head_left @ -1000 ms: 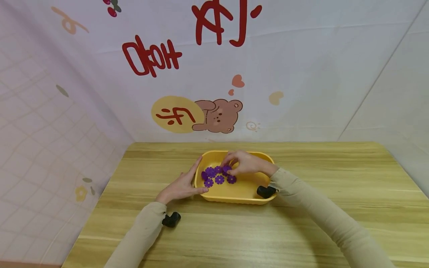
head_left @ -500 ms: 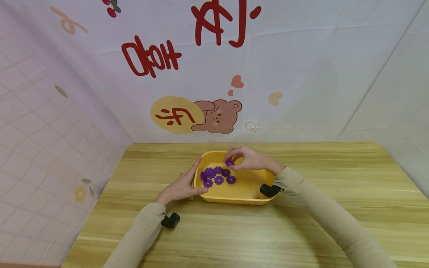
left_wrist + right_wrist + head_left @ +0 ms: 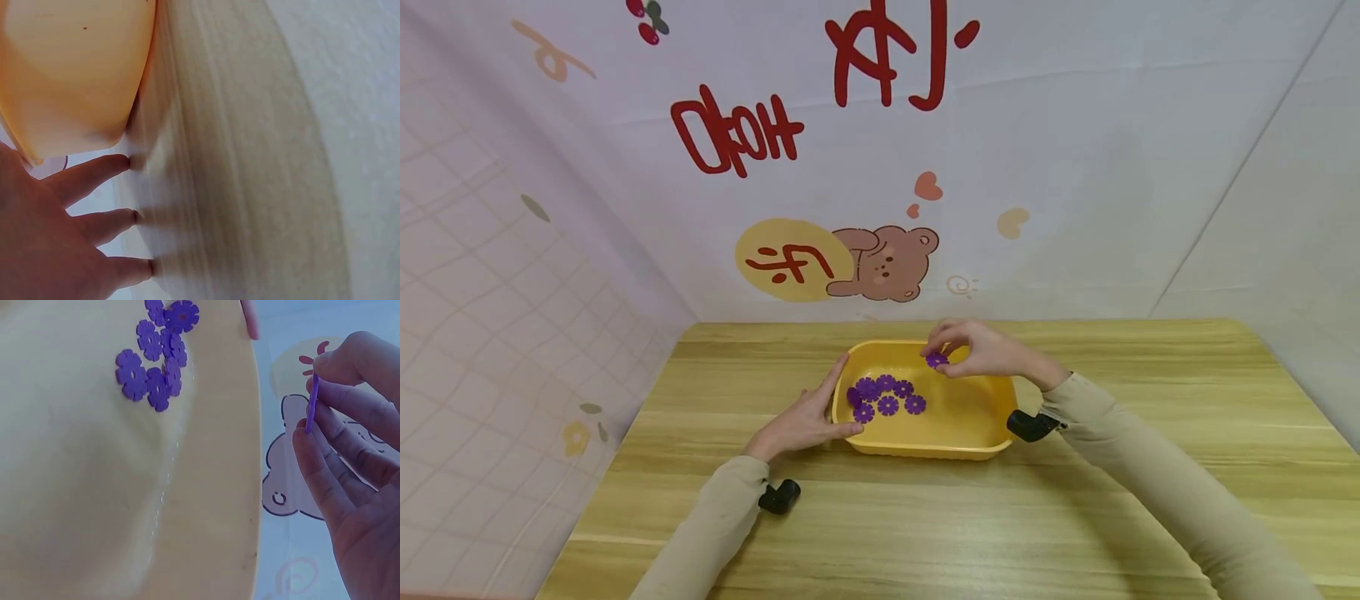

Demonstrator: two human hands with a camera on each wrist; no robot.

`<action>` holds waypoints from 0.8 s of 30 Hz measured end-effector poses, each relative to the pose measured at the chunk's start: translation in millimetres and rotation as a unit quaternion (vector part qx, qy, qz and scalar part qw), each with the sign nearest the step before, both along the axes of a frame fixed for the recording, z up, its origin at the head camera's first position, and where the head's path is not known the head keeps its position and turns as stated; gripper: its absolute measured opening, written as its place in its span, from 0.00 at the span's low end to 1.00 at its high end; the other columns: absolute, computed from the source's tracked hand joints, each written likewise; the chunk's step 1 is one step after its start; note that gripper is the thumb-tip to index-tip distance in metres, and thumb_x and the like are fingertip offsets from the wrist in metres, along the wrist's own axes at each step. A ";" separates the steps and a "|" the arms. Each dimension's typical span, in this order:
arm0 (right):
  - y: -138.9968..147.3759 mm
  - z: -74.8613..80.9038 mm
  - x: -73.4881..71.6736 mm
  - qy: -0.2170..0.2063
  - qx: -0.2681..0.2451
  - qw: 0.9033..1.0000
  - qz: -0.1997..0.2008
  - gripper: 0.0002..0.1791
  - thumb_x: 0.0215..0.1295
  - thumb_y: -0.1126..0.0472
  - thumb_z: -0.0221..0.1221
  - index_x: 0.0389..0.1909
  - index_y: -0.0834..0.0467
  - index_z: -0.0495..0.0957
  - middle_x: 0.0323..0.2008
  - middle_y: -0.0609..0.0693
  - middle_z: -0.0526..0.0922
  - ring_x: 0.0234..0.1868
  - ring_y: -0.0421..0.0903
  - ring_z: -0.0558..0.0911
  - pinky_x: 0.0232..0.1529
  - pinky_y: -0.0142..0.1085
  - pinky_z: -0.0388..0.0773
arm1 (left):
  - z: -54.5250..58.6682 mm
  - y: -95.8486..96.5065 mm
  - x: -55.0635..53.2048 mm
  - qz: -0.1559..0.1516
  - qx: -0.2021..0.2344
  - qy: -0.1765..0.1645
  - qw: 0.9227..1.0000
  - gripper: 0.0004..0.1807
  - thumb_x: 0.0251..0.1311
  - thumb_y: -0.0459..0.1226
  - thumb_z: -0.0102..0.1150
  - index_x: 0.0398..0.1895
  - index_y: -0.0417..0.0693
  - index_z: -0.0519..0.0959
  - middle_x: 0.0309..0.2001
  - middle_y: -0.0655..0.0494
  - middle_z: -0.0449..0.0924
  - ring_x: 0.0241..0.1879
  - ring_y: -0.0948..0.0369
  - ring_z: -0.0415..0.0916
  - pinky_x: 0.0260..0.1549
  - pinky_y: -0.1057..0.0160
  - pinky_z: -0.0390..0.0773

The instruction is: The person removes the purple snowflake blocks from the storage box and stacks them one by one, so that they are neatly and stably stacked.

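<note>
A pale wall (image 3: 1075, 167), printed with red lettering (image 3: 938, 50) and a cartoon bear (image 3: 898, 275), is seen behind a wood-grain table (image 3: 940, 533), on which a yellow tray (image 3: 962, 421) is set. At the tray's left end, a person's left hand (image 3: 805, 421) is laid with fingers straight and spread, the thumb at the near corner of the rim and nothing lifted by it. At the far side of the tray, toward its right half, a right hand (image 3: 981, 348) is held raised, its fingers drawn narrow around one item. On the tray's floor, toward the left end, a group of purple pieces (image 3: 888, 405) is gathered, some overlapping. The step in hand is judged to be the moving of a single piece apart from that group; by the same judgement, a steady pinch is called for in the next move, along with care that the rim is not knocked. Smallest of all, one purple disc (image 3: 937, 361) is pinched by its edges between the right thumb and fingertips, close to the far rim and well apart from the pieces below; whether it is directly over the rim cannot be told.
</note>
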State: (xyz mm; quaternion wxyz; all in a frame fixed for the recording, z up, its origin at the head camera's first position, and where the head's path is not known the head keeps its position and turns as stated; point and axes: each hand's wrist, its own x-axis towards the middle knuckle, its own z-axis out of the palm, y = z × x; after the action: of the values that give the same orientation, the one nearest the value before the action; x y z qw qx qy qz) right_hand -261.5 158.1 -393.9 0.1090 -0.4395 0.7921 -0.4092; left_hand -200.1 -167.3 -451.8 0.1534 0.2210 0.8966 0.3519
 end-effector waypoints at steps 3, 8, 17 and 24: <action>7.3 0.3 1.4 0.000 -0.002 1.000 -0.004 0.13 0.59 0.70 0.64 0.46 0.63 0.83 0.45 0.54 0.80 0.44 0.49 0.79 0.49 0.43 0.79 | 0.1 0.2 0.6 0.002 -0.003 -0.002 1.000 0.60 0.56 0.55 0.65 0.78 0.59 0.31 0.76 0.51 0.38 0.70 0.42 0.49 0.65 0.34 0.34; 21.2 4.0 4.1 0.005 -0.007 1.000 -0.017 0.13 0.57 0.72 0.64 0.44 0.63 0.83 0.44 0.54 0.80 0.43 0.49 0.79 0.47 0.41 0.80 | -1.0 0.1 0.5 0.004 -0.002 -0.004 1.000 0.60 0.56 0.54 0.65 0.78 0.60 0.30 0.76 0.52 0.38 0.70 0.42 0.49 0.65 0.35 0.34; 53.5 6.8 8.1 0.010 -0.009 0.999 -0.053 0.13 0.56 0.73 0.65 0.42 0.59 0.84 0.41 0.51 0.81 0.42 0.47 0.80 0.45 0.39 0.81 | 0.6 -0.2 2.3 0.001 0.000 0.003 1.000 0.59 0.56 0.55 0.65 0.78 0.59 0.31 0.76 0.49 0.39 0.70 0.41 0.49 0.65 0.34 0.35; 77.6 2.0 13.0 0.027 -0.009 0.997 -0.073 0.13 0.55 0.76 0.65 0.41 0.62 0.83 0.41 0.53 0.81 0.40 0.48 0.80 0.44 0.40 0.81 | 0.7 0.2 2.2 0.002 -0.004 0.002 1.000 0.59 0.57 0.55 0.64 0.77 0.62 0.30 0.76 0.50 0.39 0.70 0.42 0.49 0.65 0.35 0.35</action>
State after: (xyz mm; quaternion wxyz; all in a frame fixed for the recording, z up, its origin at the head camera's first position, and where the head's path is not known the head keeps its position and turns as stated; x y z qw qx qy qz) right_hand -248.5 235.6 -391.9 0.0538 -0.3923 0.8211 -0.4112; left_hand -198.0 -167.1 -451.1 0.1519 0.2189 0.8988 0.3480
